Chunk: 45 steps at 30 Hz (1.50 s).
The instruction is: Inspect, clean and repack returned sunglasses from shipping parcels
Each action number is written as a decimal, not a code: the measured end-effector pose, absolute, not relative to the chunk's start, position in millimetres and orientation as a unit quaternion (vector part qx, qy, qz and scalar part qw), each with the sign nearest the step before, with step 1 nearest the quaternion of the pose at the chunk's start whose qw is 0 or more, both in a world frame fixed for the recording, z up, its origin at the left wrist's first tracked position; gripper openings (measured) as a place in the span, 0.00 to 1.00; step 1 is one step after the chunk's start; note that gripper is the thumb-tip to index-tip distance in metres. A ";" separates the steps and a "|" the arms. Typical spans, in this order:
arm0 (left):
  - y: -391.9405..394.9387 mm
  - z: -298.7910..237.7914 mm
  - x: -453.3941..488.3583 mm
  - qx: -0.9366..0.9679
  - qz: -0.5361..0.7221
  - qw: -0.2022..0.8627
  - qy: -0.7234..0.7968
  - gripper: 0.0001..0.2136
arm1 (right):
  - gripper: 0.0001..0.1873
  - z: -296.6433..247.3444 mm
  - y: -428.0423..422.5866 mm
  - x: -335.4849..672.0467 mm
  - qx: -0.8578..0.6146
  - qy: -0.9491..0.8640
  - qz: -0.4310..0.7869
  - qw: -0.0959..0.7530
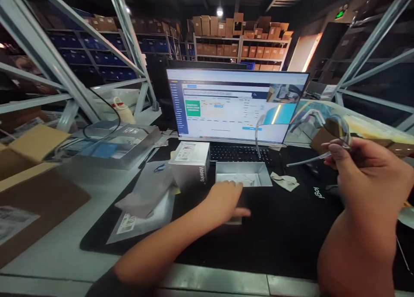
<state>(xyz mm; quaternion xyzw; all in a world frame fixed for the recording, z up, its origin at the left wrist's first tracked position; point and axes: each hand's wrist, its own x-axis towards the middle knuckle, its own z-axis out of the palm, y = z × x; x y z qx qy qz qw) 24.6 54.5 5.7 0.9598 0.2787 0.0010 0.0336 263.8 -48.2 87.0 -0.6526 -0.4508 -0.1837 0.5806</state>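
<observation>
My right hand (365, 167) is raised at the right, pinching a pair of clear-framed glasses (313, 114) near one hinge. The arms of the glasses hang toward the desk, and one lens catches a blue and yellow reflection in front of the monitor. My left hand (226, 200) is at the near edge of a small open grey box (264, 176). Its fingers reach over that edge and its thumb sticks out apart, slightly blurred. Something clear lies inside the box, partly behind the fingers. A small pale piece, mostly hidden, lies under the left hand.
A closed grey carton (190, 163) stands left of the open box, beside plastic bags (145, 197). A crumpled cloth (284, 181) lies right of it. Behind are a keyboard (241, 153) and a monitor (226, 115). Cardboard boxes (39, 193) and metal posts (129, 33) flank the desk.
</observation>
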 end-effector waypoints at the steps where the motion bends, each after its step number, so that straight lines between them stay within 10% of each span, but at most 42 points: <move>1: 55.4 2.2 25.2 0.962 -0.016 0.032 0.269 0.29 | 0.12 87.9 -49.0 264.6 -0.646 -0.446 -0.178 0.594; 6: 48.2 -1.8 24.5 0.959 -0.062 -0.003 0.278 0.10 | 0.08 96.8 -51.1 262.8 -0.646 -0.436 -0.167 0.604; 15: 42.5 -5.4 7.9 0.967 -0.030 0.012 0.252 0.18 | 0.09 100.6 -57.7 261.9 -0.686 -0.462 -0.161 0.538; 28: 49.2 30.8 -46.5 0.817 0.378 0.274 0.339 0.39 | 0.13 99.8 -49.0 247.7 -0.666 -0.600 -0.004 0.442; 34: 39.1 34.8 -54.6 0.792 0.413 0.358 0.271 0.07 | 0.09 88.6 -37.8 222.9 -0.583 -0.701 0.137 0.387; 45: 27.5 16.9 -42.0 0.705 0.519 0.456 0.158 0.06 | 0.11 66.1 -23.3 222.6 -0.599 -0.685 0.256 0.327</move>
